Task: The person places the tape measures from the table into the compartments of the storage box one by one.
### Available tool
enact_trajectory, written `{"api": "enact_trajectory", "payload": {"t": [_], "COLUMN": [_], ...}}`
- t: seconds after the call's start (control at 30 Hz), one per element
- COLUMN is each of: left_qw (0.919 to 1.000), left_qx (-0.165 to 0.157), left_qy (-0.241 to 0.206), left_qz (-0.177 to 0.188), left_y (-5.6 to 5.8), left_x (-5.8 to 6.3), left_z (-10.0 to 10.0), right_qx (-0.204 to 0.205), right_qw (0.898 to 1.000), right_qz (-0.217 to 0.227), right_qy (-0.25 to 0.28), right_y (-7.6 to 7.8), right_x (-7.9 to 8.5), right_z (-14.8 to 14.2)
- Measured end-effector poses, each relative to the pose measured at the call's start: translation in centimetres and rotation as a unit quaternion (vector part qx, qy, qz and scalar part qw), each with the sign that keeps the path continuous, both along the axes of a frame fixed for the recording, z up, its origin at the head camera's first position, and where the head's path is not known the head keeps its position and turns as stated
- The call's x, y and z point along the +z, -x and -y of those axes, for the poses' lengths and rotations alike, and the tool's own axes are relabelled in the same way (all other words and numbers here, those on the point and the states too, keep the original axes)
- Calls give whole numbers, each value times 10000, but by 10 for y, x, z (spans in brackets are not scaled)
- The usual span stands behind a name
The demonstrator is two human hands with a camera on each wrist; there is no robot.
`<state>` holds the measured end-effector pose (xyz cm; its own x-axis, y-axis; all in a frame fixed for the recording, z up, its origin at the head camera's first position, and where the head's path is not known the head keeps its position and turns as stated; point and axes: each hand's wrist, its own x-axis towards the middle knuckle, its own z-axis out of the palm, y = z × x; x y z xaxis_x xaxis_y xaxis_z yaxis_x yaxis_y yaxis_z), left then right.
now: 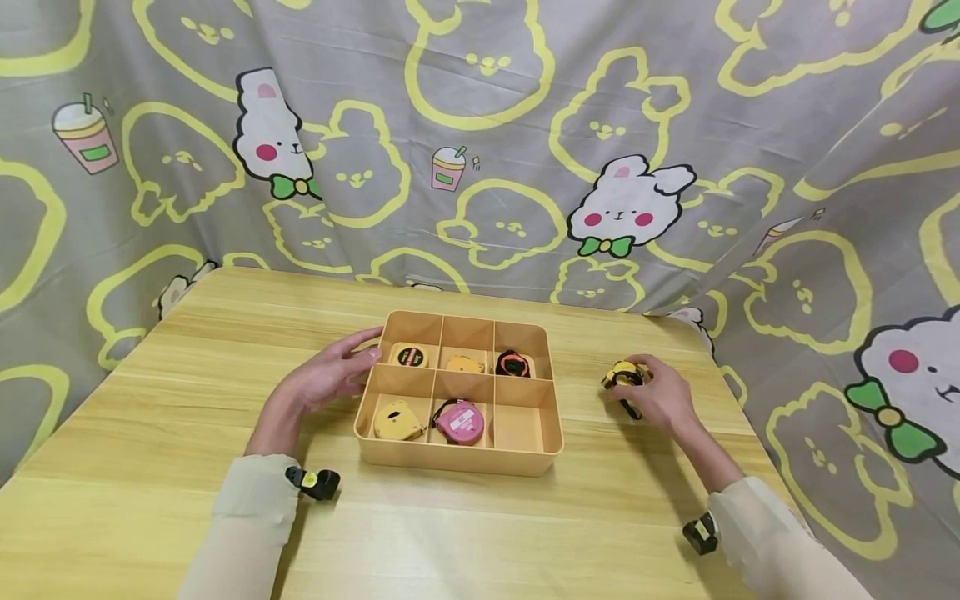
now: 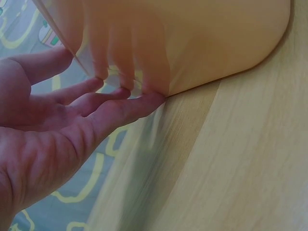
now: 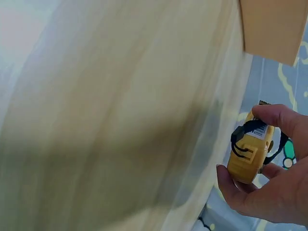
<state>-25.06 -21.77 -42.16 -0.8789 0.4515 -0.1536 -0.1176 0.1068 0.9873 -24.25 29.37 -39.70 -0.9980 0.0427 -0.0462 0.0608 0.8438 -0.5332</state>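
My right hand [image 1: 663, 396] pinches a yellow tape measure [image 1: 626, 372] with a black wrist strap, right of the box and above the table. In the right wrist view, thumb and fingers hold the tape measure [image 3: 249, 156] by its sides. My left hand [image 1: 322, 375] touches the left wall of an orange divided box [image 1: 457, 460]. Its fingertips rest against that wall [image 2: 211, 43] in the left wrist view, the fingers fairly straight. In the box's front row lie a yellow tape measure [image 1: 399, 421] at left and a pink tape measure [image 1: 463, 423] in the middle.
The box's back row holds a yellow tape measure with a black label [image 1: 411, 357], another yellow item [image 1: 465, 365], partly hidden by a divider, and a black-and-orange tape measure [image 1: 513, 364]. A patterned curtain [image 1: 495, 150] hangs behind the wooden table [image 1: 420, 533].
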Motion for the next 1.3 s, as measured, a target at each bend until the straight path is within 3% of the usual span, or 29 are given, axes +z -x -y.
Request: {"api": "enact_trajectory", "payload": {"t": [0.73, 1.3], "left_qw": [10000, 10000], "left_qx": [-24, 43], "left_qy": [-14, -34], "left_qz": [-10, 58], "left_y": [1, 0], "left_x": [-1, 0], "left_z": [0, -1], "right_qx": [532, 1192], "right_qw": [9972, 9912], "right_qz": [-510, -482], "right_qy": [153, 317], "right_y": [0, -16], "right_x": [34, 56], "right_z": [51, 93]}}
